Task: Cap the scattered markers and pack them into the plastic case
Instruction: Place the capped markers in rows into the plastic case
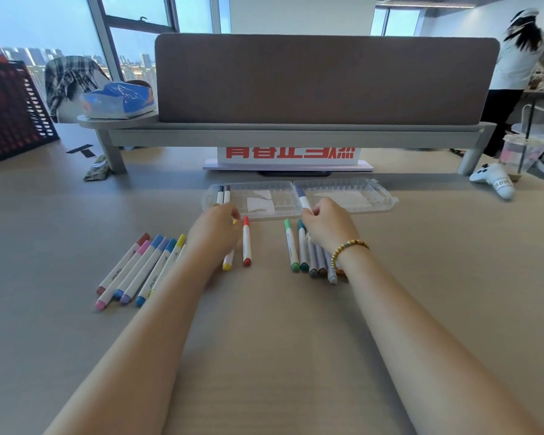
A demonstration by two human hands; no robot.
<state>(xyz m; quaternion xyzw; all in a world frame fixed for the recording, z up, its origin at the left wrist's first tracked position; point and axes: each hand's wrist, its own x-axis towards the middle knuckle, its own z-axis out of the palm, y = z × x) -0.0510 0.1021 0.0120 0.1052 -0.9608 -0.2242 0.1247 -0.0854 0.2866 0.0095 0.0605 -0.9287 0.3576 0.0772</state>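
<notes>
Head view: both hands reach over the worktop (264,356) toward an open clear plastic case (299,199), lying flat with both halves spread side by side. Two markers, dark-capped (223,194), already sit in the left half at its left end. Right hand (330,226), bead bracelet (347,250) on the wrist, pinches a blue-capped marker (303,199) in curled fingers, its cap tilted up over the case's middle. Left hand (215,229) has fingers curled at the case's near edge, over a yellow marker (228,262); cannot tell whether it holds it. Red marker (246,241) lies just right of that hand. Fan of markers (139,271) at left: brown, pink, blue, purple, blue, yellow caps; print on the barrels too small to read. Row of markers (308,255) at right, partly under the right wrist: green, teal, greys.

Behind the case, a white sign (289,153) with red characters, top cut off by the shelf (296,133). White game controller (493,180) far right, lettering "HOR" legible. Plastic cup (522,155) with straw beside it. A person (515,64) stands in the background right.
</notes>
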